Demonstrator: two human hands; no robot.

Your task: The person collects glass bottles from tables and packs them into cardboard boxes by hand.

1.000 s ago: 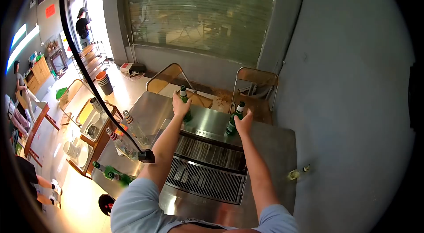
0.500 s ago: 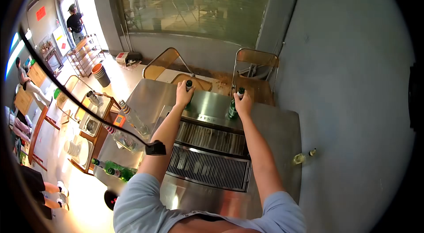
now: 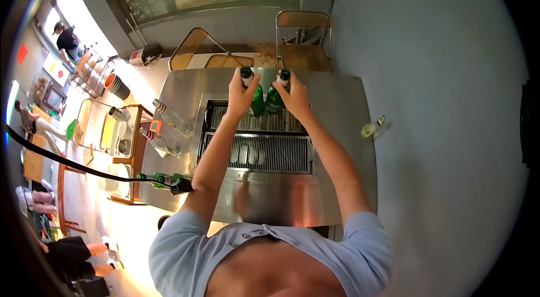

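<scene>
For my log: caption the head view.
Left hand and right hand hold green glass bottles at a slatted metal grill.

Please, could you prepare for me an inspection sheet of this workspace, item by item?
Surface: metal table with slatted grill set in it.
Job's things: two green bottles, side by side at the grill's far end; whether they touch it, unclear.
Clutter: clear bottles and more green ones at left; yellowish bottle at right edge.
Grippers: left hand and right hand, each grasping one bottle.
Cables: black cable crossing the view's left.
Surroundings: folding chairs beyond; people at left.
</scene>
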